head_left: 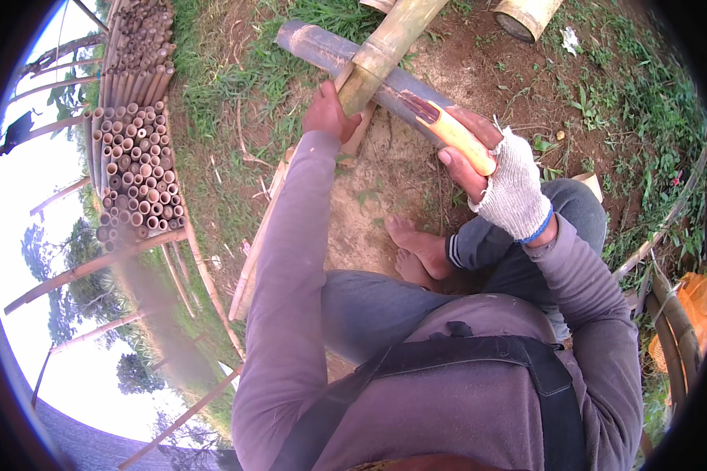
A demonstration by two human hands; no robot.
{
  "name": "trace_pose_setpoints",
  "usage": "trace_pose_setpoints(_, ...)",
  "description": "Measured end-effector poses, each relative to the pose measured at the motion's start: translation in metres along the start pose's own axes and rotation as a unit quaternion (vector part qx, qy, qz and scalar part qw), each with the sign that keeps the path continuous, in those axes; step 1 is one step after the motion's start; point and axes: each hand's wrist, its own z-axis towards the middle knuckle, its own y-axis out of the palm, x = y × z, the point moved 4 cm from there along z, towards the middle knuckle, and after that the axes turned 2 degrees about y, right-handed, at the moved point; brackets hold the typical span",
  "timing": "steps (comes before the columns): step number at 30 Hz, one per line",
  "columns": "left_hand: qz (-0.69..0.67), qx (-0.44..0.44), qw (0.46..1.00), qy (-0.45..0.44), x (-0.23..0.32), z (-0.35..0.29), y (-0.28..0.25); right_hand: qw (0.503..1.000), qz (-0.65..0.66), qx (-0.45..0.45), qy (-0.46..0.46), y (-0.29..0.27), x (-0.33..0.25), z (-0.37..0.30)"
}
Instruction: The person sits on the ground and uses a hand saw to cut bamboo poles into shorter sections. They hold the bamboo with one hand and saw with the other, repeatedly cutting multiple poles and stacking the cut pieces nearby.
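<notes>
My left hand (329, 115), bare and closed, grips the near end of a thick greenish-tan bamboo pole (393, 43). This pole lies across a grey round pole (314, 49) that runs beneath it, from upper left to lower right. In my right hand (504, 169), which wears a white fingerless glove with a blue cuff, is an orange-handled tool (457, 135). My fingers are wrapped around its handle. A dark reddish-brown part at its forked front points toward the bamboo, over the grey pole; its exact kind is not clear.
Split bamboo strips (269, 212) lie left of my bare feet (418, 247). Another cut bamboo piece (525, 17) rests at the top. Many bamboo tubes are stacked (137, 169) at far left. Poles (674, 337) and an orange sack (695, 310) are at right.
</notes>
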Motion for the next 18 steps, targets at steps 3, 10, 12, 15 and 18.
trace_pose_setpoints(3, 0.013, -0.006, 1.000, -0.009, 0.000, 0.003, 0.001, 1.000, -0.018, -0.012, 0.008, 0.005, 0.001, 0.004)
trace_pose_setpoints(10, 0.006, -0.005, 1.000, -0.018, 0.005, -0.003, -0.003, 1.000, 0.029, 0.002, 0.005, 0.003, 0.003, -0.009)
trace_pose_setpoints(12, 0.012, -0.013, 0.999, -0.031, 0.007, 0.000, -0.004, 0.999, 0.023, 0.017, -0.025, 0.004, -0.002, -0.007)
trace_pose_setpoints(15, 0.013, -0.020, 0.999, -0.029, 0.004, 0.001, -0.002, 0.999, -0.034, -0.031, 0.026, 0.017, 0.006, 0.014)
trace_pose_setpoints(18, 0.039, -0.047, 0.997, -0.045, 0.003, 0.004, -0.004, 0.999, -0.023, -0.034, 0.026, 0.012, 0.001, 0.012)
